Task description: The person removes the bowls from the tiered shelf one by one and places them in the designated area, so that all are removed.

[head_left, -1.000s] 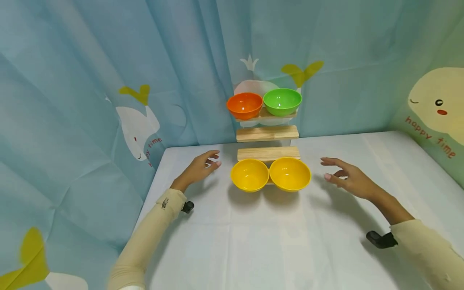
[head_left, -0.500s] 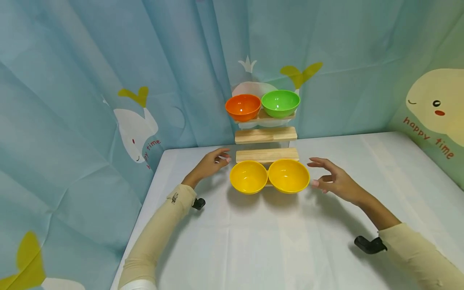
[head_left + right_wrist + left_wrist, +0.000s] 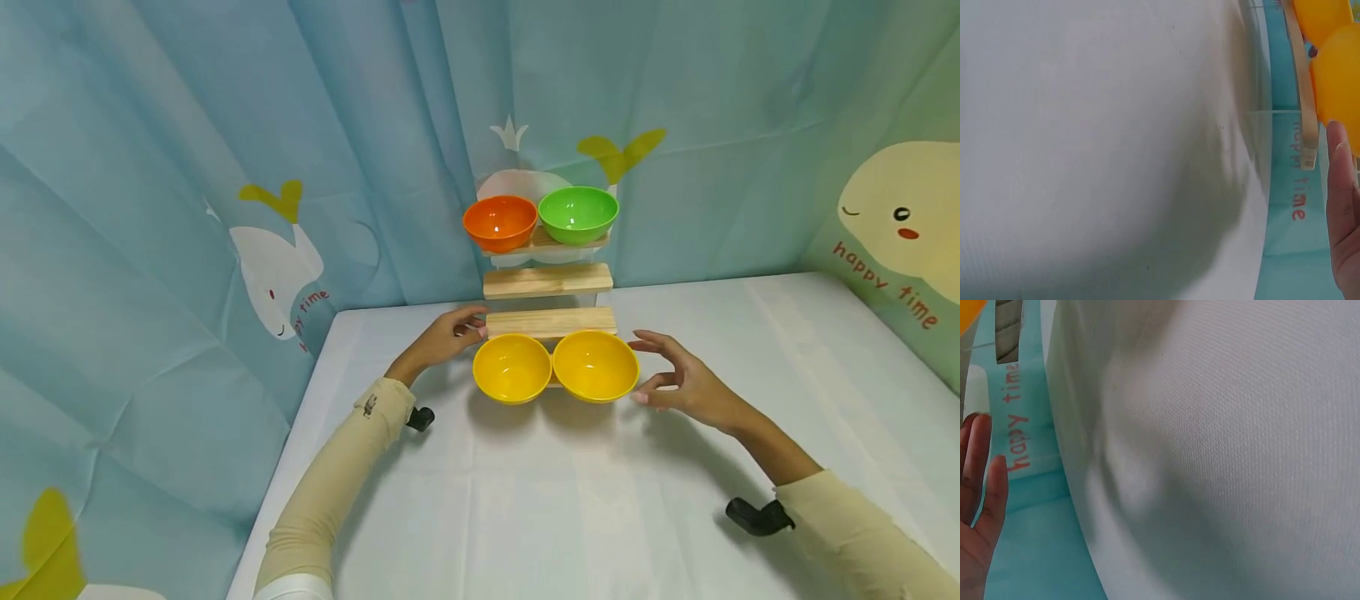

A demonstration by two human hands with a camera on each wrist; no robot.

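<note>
Two yellow bowls sit side by side on the lowest step of a wooden rack (image 3: 550, 322). My left hand (image 3: 447, 335) is at the rack's left end, beside the left yellow bowl (image 3: 512, 369); its fingers look relaxed and hold nothing. On the other side, my right hand (image 3: 693, 385) has thumb and fingers spread at the rim of the right yellow bowl (image 3: 596, 367). In the right wrist view the thumb (image 3: 1339, 150) reaches that bowl's side; whether it presses there I cannot tell. An orange bowl (image 3: 500, 223) and a green bowl (image 3: 578, 215) stand on the top step.
A white cloth covers the table (image 3: 555, 508). Behind the rack hangs a blue curtain (image 3: 390, 167) with printed whales. The middle step (image 3: 548, 281) lies between the bowls above and below. A black wrist mount (image 3: 757, 517) juts out under the right sleeve.
Both hands have moved inward toward the yellow bowls, the left one rightward and the right one leftward. The bowls have stayed in their places on the rack.
</note>
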